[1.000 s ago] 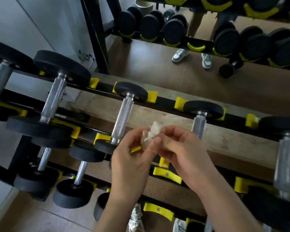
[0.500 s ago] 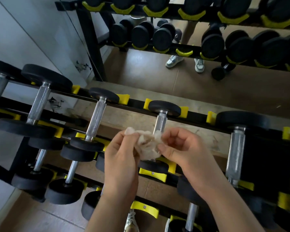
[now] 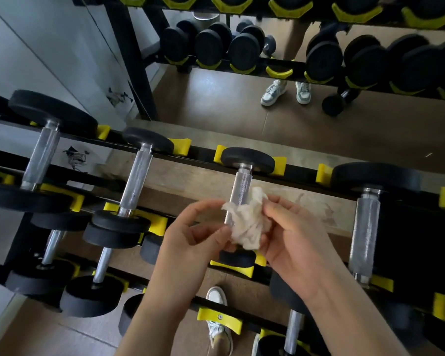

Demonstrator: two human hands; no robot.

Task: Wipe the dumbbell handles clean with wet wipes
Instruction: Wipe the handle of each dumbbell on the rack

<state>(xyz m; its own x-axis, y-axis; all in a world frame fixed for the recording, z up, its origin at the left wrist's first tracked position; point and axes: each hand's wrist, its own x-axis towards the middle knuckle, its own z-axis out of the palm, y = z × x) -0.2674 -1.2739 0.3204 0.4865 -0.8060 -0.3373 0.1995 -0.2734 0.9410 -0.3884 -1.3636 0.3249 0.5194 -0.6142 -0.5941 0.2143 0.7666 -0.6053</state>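
A crumpled white wet wipe is held between both hands just above the rack. My left hand pinches its lower left edge with thumb and fingers. My right hand grips its right side. Behind the wipe runs the knurled metal handle of a small black dumbbell, whose lower part is hidden by the wipe and hands. Other dumbbell handles lie to the left and to the right on the same rack tier.
A black rack with yellow cradles holds several dumbbells on tiers below. A wall mirror behind reflects a second rack and white sneakers. My shoe shows on the brown floor under the rack.
The view has shifted right along the rack, bringing the small dumbbell under my hands. The hands have spread the wipe and moved it over that dumbbell's handle.
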